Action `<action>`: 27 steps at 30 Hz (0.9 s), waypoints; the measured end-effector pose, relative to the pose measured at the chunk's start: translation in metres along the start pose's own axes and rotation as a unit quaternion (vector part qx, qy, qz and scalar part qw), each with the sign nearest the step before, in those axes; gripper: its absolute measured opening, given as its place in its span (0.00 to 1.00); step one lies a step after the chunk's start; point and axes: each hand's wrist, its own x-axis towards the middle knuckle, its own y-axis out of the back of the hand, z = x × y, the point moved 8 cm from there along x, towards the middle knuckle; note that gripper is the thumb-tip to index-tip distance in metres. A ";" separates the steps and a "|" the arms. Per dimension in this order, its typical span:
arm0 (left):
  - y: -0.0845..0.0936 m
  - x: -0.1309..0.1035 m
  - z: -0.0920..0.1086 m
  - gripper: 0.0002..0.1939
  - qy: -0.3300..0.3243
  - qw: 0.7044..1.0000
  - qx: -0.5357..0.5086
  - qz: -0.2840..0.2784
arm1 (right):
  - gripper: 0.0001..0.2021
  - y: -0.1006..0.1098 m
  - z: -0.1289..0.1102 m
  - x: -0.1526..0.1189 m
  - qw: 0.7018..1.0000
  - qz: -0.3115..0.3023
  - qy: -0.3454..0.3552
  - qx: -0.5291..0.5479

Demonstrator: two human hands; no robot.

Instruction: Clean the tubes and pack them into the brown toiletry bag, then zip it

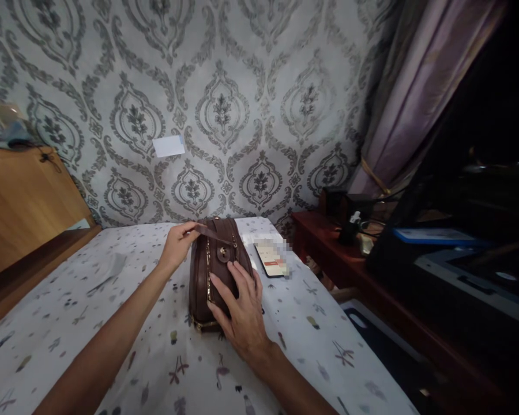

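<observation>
Damask wallpaper (259, 104), mauve curtain (419, 98), wooden headboard (21, 202), dark red side table (328, 248), dim light

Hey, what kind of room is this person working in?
Most likely a bedroom at home. The brown bag sits on what looks like a bed with a printed sheet, against damask wallpaper, with a wooden side table and a tied-back curtain beside it.

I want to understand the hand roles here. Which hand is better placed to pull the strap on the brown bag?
Left. The left hand already pinches the strap, while the right hand lies flat on the brown bag.
</observation>
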 end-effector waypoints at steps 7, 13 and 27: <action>0.000 -0.009 0.010 0.14 -0.016 1.000 0.020 0.015 | 0.22 0.000 0.000 0.000 1.000 0.000 0.001 0.002; -0.002 -0.016 0.020 0.13 -0.019 1.000 0.014 0.015 | 0.21 0.001 -0.001 0.001 1.000 -0.002 0.003 0.002; -0.025 -0.052 0.075 0.06 -0.224 0.933 0.263 -0.101 | 0.19 0.001 -0.001 0.000 1.000 0.011 0.003 -0.001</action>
